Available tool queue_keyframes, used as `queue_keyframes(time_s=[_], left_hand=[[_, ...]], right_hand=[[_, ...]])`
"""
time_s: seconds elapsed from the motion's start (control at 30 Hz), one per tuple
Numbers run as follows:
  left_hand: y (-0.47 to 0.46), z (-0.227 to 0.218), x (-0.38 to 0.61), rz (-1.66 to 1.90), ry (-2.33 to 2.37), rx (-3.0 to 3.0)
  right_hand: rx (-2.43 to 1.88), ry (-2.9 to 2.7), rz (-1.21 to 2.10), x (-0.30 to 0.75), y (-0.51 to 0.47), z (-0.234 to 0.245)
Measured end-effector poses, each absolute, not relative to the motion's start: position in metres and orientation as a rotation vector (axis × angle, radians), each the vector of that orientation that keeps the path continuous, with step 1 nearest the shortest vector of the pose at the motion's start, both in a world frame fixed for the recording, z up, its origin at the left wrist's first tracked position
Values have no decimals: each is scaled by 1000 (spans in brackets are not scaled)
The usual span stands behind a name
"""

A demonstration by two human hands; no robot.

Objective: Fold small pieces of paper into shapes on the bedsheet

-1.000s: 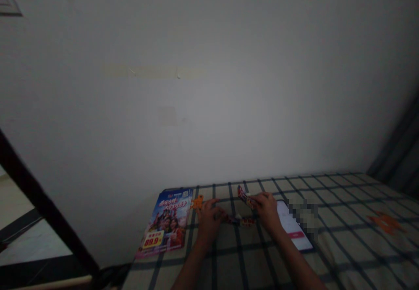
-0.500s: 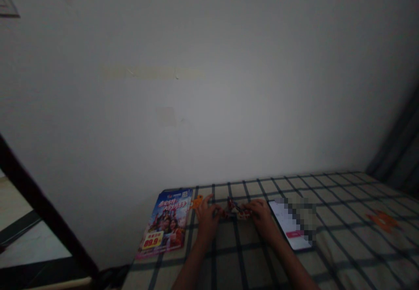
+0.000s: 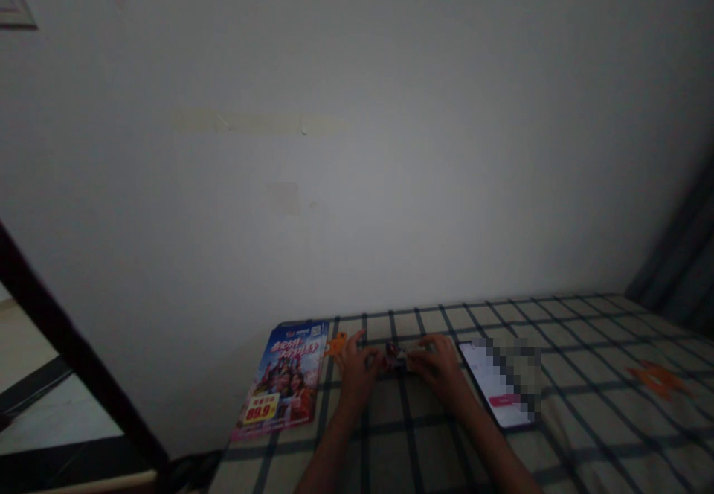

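Note:
A small, colourful piece of folded paper [image 3: 396, 355] is between my two hands, low over the checked cloth. My left hand [image 3: 358, 364] pinches its left end between thumb and finger, with other fingers raised. From the other side, my right hand [image 3: 438, 364] has its thumb and fingertips closed on the right end. The paper looks dark with red and white patches; its exact folds are too small and dim to make out. A stack of printed flyers [image 3: 287, 375] lies left of my left hand, and a phone [image 3: 496, 386] with a lit screen lies right of my right hand.
The checked cloth [image 3: 446, 449] covers the surface, which meets a pale wall [image 3: 390, 181] at the back. An orange pattern [image 3: 658, 379] shows on the cloth at right. A dark slanted bar [image 3: 72, 345] stands at the left, a curtain [image 3: 680, 256] at the far right.
My right hand has shifted slightly left, closer to my left hand. The paper between them now looks narrower and more compact. My left hand has barely moved.

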State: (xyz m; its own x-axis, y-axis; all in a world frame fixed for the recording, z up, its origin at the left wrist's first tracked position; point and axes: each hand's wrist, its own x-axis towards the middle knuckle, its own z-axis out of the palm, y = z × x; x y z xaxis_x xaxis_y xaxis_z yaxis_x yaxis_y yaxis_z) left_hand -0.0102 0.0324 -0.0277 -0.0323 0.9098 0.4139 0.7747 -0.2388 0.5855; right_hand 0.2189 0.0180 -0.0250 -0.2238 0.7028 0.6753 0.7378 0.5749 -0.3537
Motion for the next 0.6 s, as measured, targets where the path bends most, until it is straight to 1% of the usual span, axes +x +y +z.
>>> queue_keyframes(time_s=[0.13,0.37,0.6], left_hand=[[36,-29,-9,1164,1811,2044],[44,-25,-11,1113,1752,2110],[41,-14,2,865,1796,2217]], right_hand=[[-1129,-1967,-29,218,26,-31],[-1142,-1864,221,224,29,-29],[-1248,-1553,253,234,35,-24]])
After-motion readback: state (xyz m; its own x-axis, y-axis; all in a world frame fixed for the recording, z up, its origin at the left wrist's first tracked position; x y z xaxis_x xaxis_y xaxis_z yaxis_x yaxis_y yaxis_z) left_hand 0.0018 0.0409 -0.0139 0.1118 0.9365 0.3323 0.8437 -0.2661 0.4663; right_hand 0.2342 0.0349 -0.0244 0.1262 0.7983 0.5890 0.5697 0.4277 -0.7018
